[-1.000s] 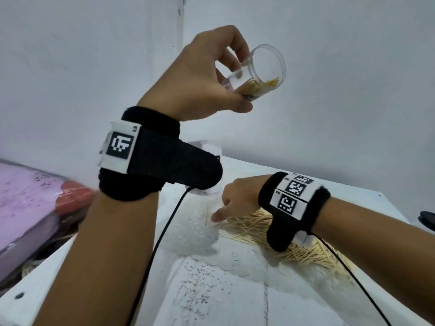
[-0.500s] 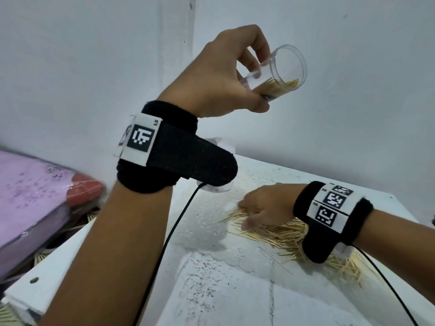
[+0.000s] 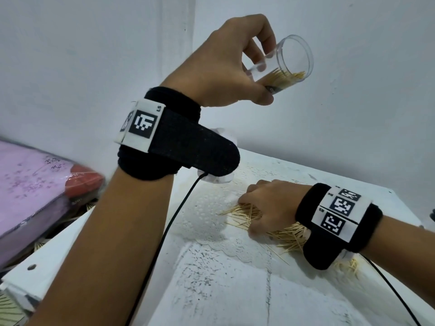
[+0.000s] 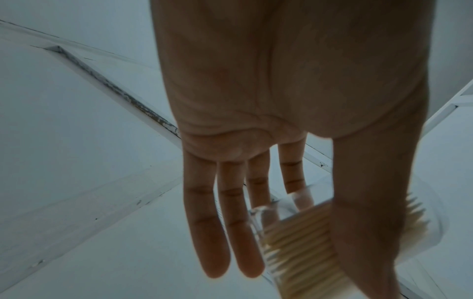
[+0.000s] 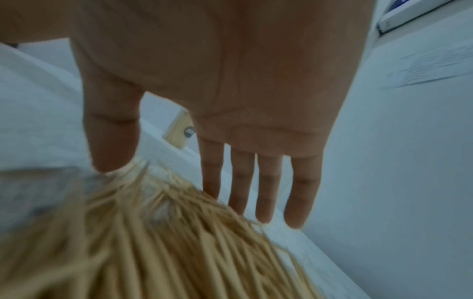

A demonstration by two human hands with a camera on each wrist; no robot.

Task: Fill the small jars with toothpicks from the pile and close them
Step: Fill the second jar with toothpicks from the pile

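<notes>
My left hand is raised high in front of the wall and grips a clear small jar between thumb and fingers. The jar lies tilted on its side, its open mouth to the right, with toothpicks along its lower wall. In the left wrist view the thumb crosses the jar and two fingers hang free beside it. My right hand rests low on the toothpick pile on the white table. Its fingers are straight and the thumb touches the pile.
A jar packed with toothpicks lies beyond the right hand. Something white and clear shows behind my left wrist strap. Purple bedding and a red bundle lie left of the table. White walls close the back.
My right hand has slid from the pile's left edge onto the pile and spread over the toothpicks. The left hand still holds the jar up, tilted the same way.
</notes>
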